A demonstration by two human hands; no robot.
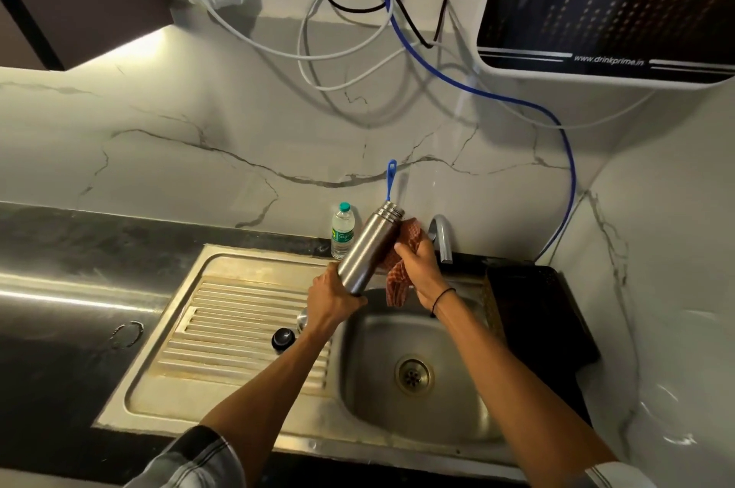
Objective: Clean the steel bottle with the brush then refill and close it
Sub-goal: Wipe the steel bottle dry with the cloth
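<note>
Gripping the base of the steel bottle (368,248) at frame centre, left hand (332,298) fingers curled round its lower end; pressing a cloth (397,272) against the bottle's right side, right hand (421,272) fingers curled over the fabric. Held tilted above the sink (417,420), mouth pointing up and to the right, cap off. Brushed silver cylinder, smooth and matte, with stacked ridges round the neck. Poking out of the mouth, the thin blue handle of a brush (391,179) with a loop at its tip. Orange-red checked cloth, woven, hanging limp below the right palm. Thin black band on the right wrist.

Lying on the ribbed draining board left of centre, a round black cap (283,339), beside a steel piece partly hidden behind the left forearm. Standing just behind the steel bottle, a small clear plastic bottle (341,231) with a teal cap and a green label, lettering too small to read. Curving down right of the hands, a chrome tap (441,237). Stainless basin with a round drain, stained along the rim. Dark stone counter (59,328) at left; white veined marble wall behind. At upper right, a glossy black water purifier (604,2) printed "www.drinkprime.in", with white, black and blue cables looping across the wall.
</note>
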